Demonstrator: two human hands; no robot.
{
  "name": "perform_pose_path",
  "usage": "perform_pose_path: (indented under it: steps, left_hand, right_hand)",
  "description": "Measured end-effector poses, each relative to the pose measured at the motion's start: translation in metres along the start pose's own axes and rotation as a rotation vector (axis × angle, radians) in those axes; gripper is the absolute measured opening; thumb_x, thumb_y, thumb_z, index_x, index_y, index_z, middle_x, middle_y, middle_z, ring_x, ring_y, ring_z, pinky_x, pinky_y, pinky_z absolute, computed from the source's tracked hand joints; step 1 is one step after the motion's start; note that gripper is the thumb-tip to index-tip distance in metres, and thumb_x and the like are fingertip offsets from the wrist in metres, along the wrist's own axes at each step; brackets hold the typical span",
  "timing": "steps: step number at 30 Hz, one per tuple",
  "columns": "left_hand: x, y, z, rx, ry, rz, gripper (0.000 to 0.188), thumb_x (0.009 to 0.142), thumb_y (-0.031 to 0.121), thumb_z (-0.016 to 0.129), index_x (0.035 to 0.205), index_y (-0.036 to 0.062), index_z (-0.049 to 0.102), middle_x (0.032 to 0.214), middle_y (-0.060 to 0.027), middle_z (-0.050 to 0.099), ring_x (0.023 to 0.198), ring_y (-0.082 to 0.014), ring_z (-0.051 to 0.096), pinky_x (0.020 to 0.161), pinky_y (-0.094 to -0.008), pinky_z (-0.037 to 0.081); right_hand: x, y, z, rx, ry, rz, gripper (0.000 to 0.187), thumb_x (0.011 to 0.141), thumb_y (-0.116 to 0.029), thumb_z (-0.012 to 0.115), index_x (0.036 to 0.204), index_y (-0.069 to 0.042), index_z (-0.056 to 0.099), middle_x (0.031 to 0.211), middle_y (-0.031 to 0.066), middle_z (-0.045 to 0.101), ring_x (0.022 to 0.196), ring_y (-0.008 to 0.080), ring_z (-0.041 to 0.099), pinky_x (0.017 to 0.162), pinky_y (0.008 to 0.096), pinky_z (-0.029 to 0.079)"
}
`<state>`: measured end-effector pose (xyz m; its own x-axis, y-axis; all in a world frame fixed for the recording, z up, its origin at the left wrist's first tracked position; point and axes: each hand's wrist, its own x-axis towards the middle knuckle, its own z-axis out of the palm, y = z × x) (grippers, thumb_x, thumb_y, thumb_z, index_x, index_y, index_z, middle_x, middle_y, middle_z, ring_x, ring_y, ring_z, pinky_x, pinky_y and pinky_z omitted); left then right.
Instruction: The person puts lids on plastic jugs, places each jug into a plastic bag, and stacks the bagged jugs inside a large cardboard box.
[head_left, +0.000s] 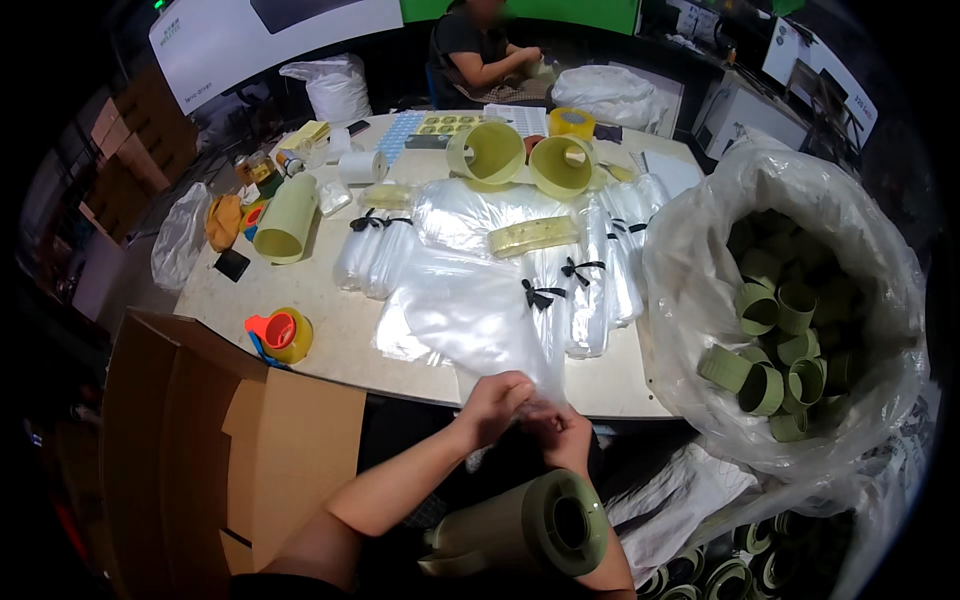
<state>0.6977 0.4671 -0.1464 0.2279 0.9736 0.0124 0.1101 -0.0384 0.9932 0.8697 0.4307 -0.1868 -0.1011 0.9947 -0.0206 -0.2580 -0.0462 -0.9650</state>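
Note:
At the table's near edge, my left hand (493,408) is closed, pinching the gathered end of a clear plastic bag (470,310). Close beside it my right hand (562,438) is closed on the same film, its fingertips slightly blurred. The bag spreads away from my hands over other bags. Bundles of folded bags (587,318), tied with black strips, lie just to the right. Below my hands, an olive-green cylindrical housing (490,530) rests on its side near my lap, its round end facing right and overlapping my right forearm.
A large plastic-lined sack (690,330) of green rings stands at right. An open cardboard box (300,430) is at lower left. A tape roll with an orange piece (283,333) and pale-green tubes (286,220) stand on the table (335,345). Another person (485,60) sits beyond.

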Motion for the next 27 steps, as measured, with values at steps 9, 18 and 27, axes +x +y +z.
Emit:
perform_pose_path:
  steps: [9, 18, 27]
  left_hand:
    - [-0.045, 0.032, 0.006, -0.216, 0.164, -0.002, 0.019, 0.099, 0.014, 0.058, 0.09, -0.0011, 0.066, 0.086, -0.0055, 0.07, 0.082, -0.012, 0.062, 0.076, -0.029, 0.052]
    - [-0.056, 0.03, -0.029, -1.137, -0.078, -0.061, 0.018, 0.102, 0.015, 0.051, 0.092, 0.0023, 0.061, 0.07, -0.0023, 0.058, 0.065, -0.0155, 0.057, 0.064, -0.0297, 0.047]
    - [-0.044, 0.081, -0.005, -0.014, -0.115, 0.197, 0.01, 0.088, 0.005, 0.065, 0.096, 0.0023, 0.061, 0.082, -0.0078, 0.058, 0.073, -0.0137, 0.056, 0.066, -0.0267, 0.048]
  right_hand:
    - [-0.009, -0.037, 0.02, -0.264, 0.204, 0.016, 0.013, 0.088, -0.007, 0.069, 0.092, 0.004, 0.072, 0.086, 0.0052, 0.073, 0.079, 0.0116, 0.065, 0.073, 0.0276, 0.052]
    - [-0.011, -0.044, -0.039, -0.317, 0.44, -0.385, 0.008, 0.087, -0.002, 0.071, 0.082, -0.003, 0.064, 0.085, 0.0094, 0.068, 0.079, 0.0165, 0.065, 0.075, 0.0296, 0.053]
    - [-0.099, -0.042, -0.03, -0.324, 0.844, -0.56, 0.022, 0.096, -0.025, 0.056, 0.094, -0.006, 0.045, 0.089, 0.0034, 0.043, 0.08, 0.0148, 0.043, 0.074, 0.0301, 0.041]
